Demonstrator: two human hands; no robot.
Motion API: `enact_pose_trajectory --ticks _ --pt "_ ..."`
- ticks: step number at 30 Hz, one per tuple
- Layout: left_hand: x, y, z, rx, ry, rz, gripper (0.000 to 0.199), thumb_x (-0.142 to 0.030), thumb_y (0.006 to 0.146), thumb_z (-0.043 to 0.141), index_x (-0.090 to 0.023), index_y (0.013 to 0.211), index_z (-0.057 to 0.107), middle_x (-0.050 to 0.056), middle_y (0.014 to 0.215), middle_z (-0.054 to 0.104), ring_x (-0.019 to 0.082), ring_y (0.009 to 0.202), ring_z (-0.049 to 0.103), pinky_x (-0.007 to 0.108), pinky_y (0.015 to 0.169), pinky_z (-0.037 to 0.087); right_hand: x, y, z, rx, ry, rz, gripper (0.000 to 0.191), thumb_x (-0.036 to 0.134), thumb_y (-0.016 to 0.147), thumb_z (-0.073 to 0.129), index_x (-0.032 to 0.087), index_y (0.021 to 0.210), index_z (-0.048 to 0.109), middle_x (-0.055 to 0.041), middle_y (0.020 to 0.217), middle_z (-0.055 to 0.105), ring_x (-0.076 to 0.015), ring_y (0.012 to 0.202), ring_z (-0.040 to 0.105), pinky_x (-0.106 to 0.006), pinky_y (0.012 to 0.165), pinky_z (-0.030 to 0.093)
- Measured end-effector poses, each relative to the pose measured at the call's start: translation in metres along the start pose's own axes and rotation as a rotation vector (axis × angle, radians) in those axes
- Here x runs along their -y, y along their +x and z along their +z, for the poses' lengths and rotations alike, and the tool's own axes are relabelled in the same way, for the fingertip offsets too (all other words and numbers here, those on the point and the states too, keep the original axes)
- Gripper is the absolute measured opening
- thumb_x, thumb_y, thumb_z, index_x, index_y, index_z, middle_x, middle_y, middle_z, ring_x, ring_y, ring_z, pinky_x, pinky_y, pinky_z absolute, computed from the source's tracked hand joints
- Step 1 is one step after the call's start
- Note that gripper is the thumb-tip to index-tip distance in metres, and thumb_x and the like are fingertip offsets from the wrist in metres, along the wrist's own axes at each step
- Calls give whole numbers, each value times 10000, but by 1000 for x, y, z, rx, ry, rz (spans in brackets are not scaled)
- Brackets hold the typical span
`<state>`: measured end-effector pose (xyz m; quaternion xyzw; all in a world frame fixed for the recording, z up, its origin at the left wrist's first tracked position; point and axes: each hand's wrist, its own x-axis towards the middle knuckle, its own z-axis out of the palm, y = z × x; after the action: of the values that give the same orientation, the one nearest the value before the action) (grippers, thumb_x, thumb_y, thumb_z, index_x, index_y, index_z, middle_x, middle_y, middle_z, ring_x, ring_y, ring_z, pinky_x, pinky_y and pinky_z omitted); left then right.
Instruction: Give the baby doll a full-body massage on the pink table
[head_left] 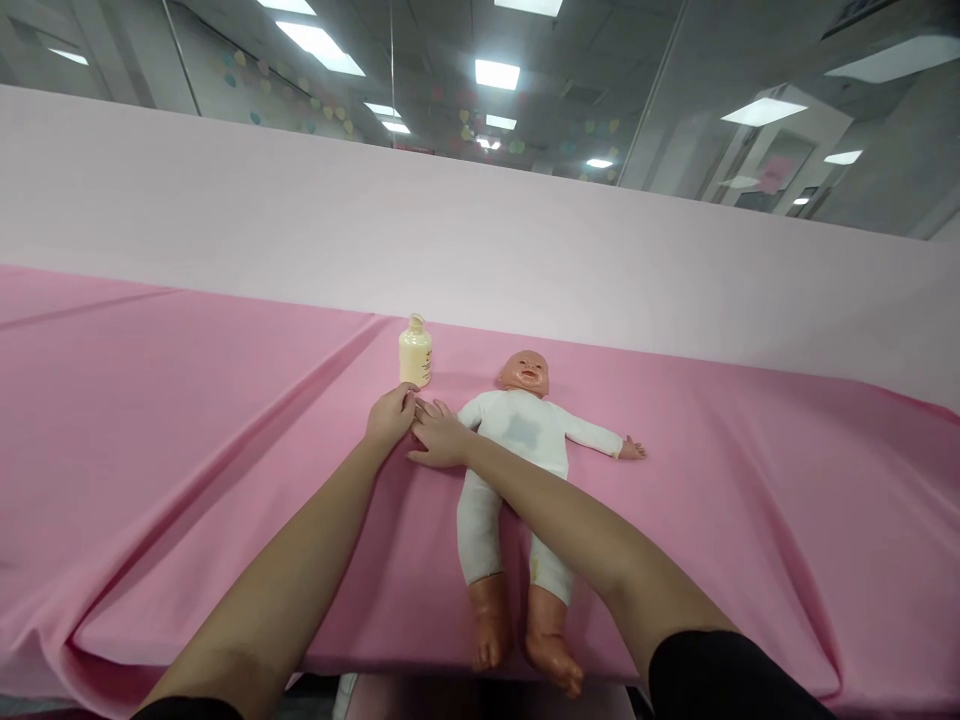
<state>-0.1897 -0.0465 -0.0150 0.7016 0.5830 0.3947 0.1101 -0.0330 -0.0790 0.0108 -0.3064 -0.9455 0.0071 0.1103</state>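
A baby doll (525, 430) in a white suit lies on its back on the pink cloth (187, 420), head away from me and feet at the near edge. My left hand (390, 415) is curled around the end of the doll's outstretched arm, which is hidden beneath my hands. My right hand (439, 440) lies flat over that same arm, fingers stretched out and touching my left hand. My right forearm crosses the doll's hip. A small cream bottle (415, 352) stands upright just beyond my left hand, apart from it.
The pink cloth has long folds running left and drapes over the near edge. A pale pink backdrop (480, 230) rises behind it. The doll's other arm (607, 442) stretches out to the right.
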Motion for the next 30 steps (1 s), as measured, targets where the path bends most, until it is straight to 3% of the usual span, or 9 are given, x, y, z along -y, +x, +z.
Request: enact_pose_trajectory --ticks 3,5,8,12,15,18,22,26,30 --pt "-4 -1 0 21 24 26 323 -278 911 344 -243 1091 610 29 781 670 205 690 602 294 612 399 26 -37 -31 75 193 3 601 580 935 468 135 1338 480 -152 1504 263 -340 1429 93 -559 1129 205" --pt "-11 -3 1 -1 31 101 312 -255 897 365 -233 1072 623 42 845 676 220 777 612 308 664 422 47 -74 -53 147 335 -80 563 543 971 406 239 1444 372 -75 1515 277 -280 1429 165 -518 1148 208" --pt "-29 -9 3 -14 -23 240 291 -240 901 376 -215 1023 640 63 1000 675 233 956 597 330 792 445 75 -132 -77 266 380 -237 512 490 904 569 349 1383 454 5 1434 425 -234 1403 255 -484 1183 98" --pt "-70 -29 5 41 -135 392 274 -215 918 367 -192 1002 628 62 967 671 209 941 580 352 844 449 92 -182 -86 283 305 -248 690 514 670 796 286 1279 567 -47 1413 451 -296 1400 235 -518 1165 -26" --pt "-108 -53 7 139 -256 492 267 -196 927 368 -188 1004 623 50 901 656 189 894 574 348 820 460 86 -193 -79 284 398 -263 471 443 741 749 211 1134 630 -67 1321 536 -301 1393 245 -533 1147 -34" --pt "-141 -82 8 263 -476 577 285 -234 961 330 -178 1054 594 52 887 639 176 861 580 347 814 472 73 -194 -71 101 686 -228 259 407 801 673 193 941 629 -38 998 667 -248 1233 478 -500 1151 96" --pt "-162 -109 11 330 -725 585 417 -384 991 230 -154 1235 478 101 1007 608 204 949 585 384 853 488 57 -198 -73 -294 1156 -98 279 467 817 665 198 803 596 -33 814 637 -222 944 599 -437 982 414" --pt "-167 -115 17 296 -569 859 740 -703 824 431 -157 1322 399 156 1171 572 289 1075 556 473 933 454 53 -207 -76 -576 1260 93 357 554 846 643 204 780 644 -51 877 612 -210 880 580 -385 881 481" --pt "-175 -119 21 121 -324 972 878 -640 716 658 -148 1375 352 179 1237 559 312 1152 533 486 981 433 57 -211 -71 -672 1123 191 438 597 916 509 210 810 684 -66 963 606 -226 987 563 -384 924 474"
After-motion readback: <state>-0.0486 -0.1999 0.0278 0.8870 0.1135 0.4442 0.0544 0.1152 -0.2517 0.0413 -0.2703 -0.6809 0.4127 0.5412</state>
